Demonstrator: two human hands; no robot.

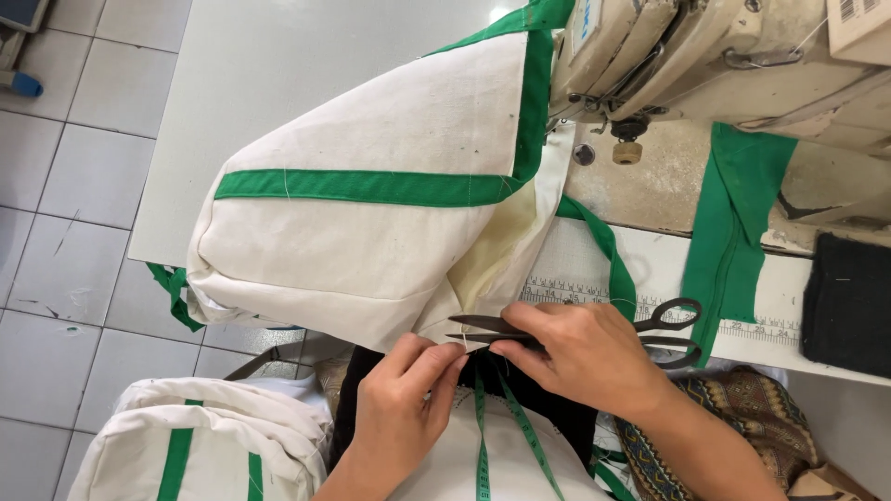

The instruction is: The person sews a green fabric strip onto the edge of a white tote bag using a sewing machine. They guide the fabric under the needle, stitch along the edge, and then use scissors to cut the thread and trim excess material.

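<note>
Head view: scissors (pixel 520 327) half hidden under right hand (pixel 580 357).

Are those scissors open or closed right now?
Slightly open. The scissors in the right hand show two dark blades parted in a narrow V at the cream bag's edge, where the left hand pinches.

Left hand (pixel 401 399) pinching with fingertips, right hand (pixel 580 348) curled in a grip just right of it, wrists low.
</note>
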